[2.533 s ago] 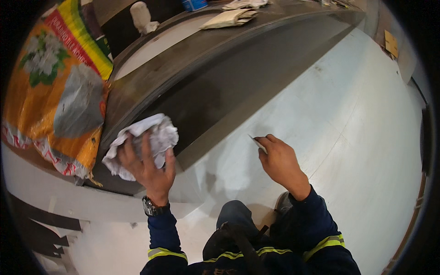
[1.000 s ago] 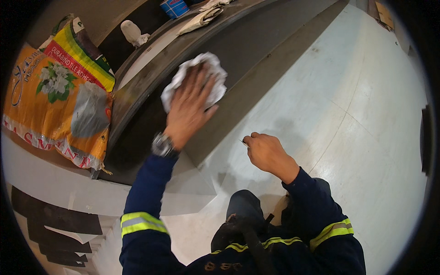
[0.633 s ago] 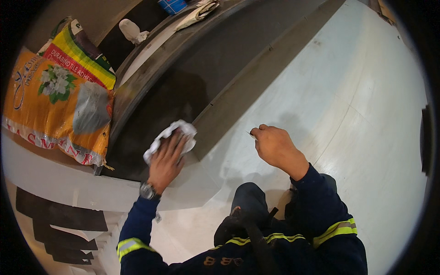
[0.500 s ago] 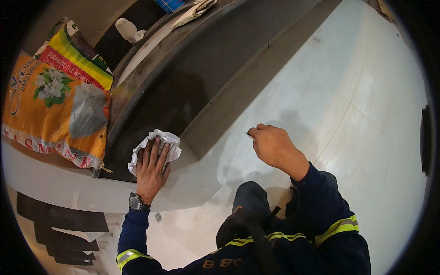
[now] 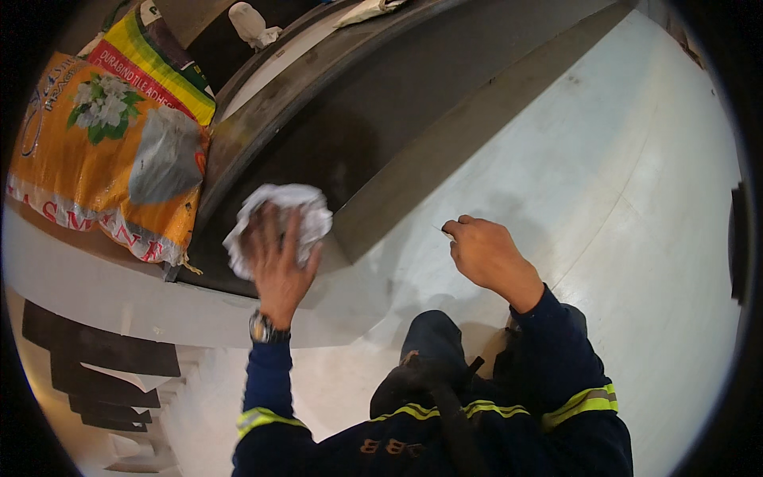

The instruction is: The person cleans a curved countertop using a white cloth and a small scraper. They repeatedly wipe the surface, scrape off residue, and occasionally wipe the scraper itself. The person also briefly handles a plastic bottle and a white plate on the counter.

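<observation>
My left hand (image 5: 284,266), a little blurred, lies flat with spread fingers on a crumpled white cloth (image 5: 316,216). The cloth is against the dark panel (image 5: 350,119), close to its near left end. Dark smudges show on those fingers. Off to the right, my right hand (image 5: 491,256) is closed in a pinch above the pale surface. From between its thumb and finger sticks a small, thin, pointed thing (image 5: 445,232); most of it is hidden, so its kind cannot be made out.
An orange woven sack (image 5: 79,175) and a yellow, red and green bag (image 5: 163,60) stand left of the panel. A white wrapped object (image 5: 250,24) lies behind the panel's rim. Pale smooth flooring (image 5: 636,238) spreads to the right. Dark steps (image 5: 95,342) appear at lower left.
My left hand and the white cloth have slid a little farther up along the dark panel. My right hand keeps its pinch with little movement. The whole view has shifted slightly.
</observation>
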Demonstrator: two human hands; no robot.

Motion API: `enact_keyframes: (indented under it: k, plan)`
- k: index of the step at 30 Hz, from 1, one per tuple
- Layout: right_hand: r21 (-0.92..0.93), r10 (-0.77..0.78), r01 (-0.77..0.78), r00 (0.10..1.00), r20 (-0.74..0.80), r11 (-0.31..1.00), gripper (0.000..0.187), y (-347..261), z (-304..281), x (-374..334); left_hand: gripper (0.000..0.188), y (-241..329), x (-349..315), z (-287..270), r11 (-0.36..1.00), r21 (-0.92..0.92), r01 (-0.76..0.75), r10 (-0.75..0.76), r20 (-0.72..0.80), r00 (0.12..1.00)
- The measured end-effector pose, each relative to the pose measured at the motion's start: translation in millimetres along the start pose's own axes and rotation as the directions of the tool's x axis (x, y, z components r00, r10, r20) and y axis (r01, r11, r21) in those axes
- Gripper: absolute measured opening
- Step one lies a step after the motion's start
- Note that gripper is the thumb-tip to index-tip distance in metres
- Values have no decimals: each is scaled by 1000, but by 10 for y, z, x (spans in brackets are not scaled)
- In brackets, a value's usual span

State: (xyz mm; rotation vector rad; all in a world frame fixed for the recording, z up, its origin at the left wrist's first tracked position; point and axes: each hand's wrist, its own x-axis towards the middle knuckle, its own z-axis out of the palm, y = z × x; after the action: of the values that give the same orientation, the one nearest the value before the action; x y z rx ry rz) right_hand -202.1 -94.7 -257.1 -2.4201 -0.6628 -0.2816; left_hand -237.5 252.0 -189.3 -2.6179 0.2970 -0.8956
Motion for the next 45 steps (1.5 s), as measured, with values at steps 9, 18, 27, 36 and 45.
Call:
enact_keyframes:
  k: [9, 18, 27, 36, 45]
  plan:
    - [-38, -1, 3, 998, 57, 999, 17, -75, -32, -32, 74, -198, -267, -81, 965, 29, 262, -234, -363, 902]
    - [2, -37, 37, 999, 31, 999, 18, -135, 30, -67, 71, 392, 864, -182, 996, -79, -41, 23, -220, 975]
    - [18, -48, 48, 999, -3, 999, 18, -182, 117, -101, 73, 1170, 2153, 10, 882, -230, -411, 340, -291, 894]
    - [5, 3, -3, 1000, 27, 1000, 18, -217, 19, -159, 75, 980, 1917, 11, 909, -229, -349, 292, -248, 924]
    - [394, -15, 69, 990, -140, 916, 26, -182, -464, 141, 64, -474, -333, -101, 992, -2, 127, -121, -312, 942]
